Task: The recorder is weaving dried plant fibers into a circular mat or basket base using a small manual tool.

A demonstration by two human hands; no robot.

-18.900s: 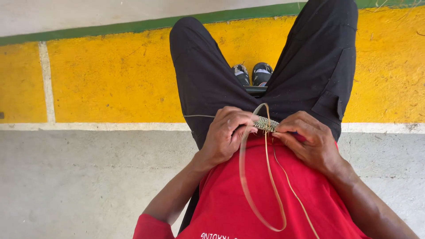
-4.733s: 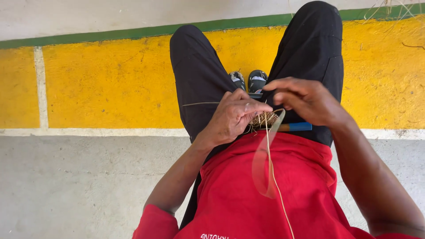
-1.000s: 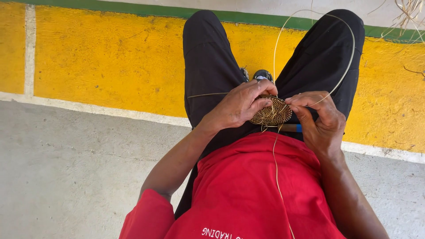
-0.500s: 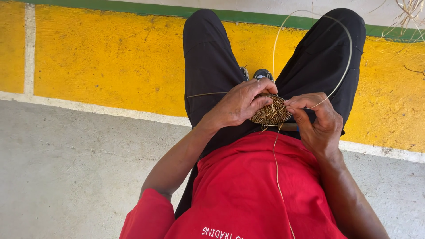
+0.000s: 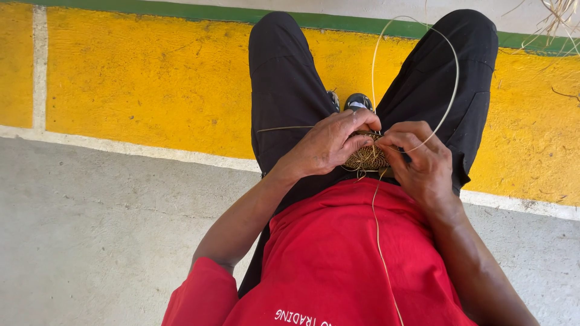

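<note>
Seated above the yellow-painted floor (image 5: 151, 90), I pinch a small coiled woven disc (image 5: 366, 158) over my lap, left hand (image 5: 329, 145) fingers clamped on its edge to steady it. My right hand (image 5: 420, 163) fingers close on the pale fibre strand (image 5: 450, 66), which loops high, keeping it untangled.

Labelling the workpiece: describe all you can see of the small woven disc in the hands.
The woven disc is a small, round, tan coil of tightly bound plant fibre, with loose ends poking out below. It sits over the lap, pinched between the left hand and right hand, mostly hidden by fingers. A long pale strand loops up from it.
</note>
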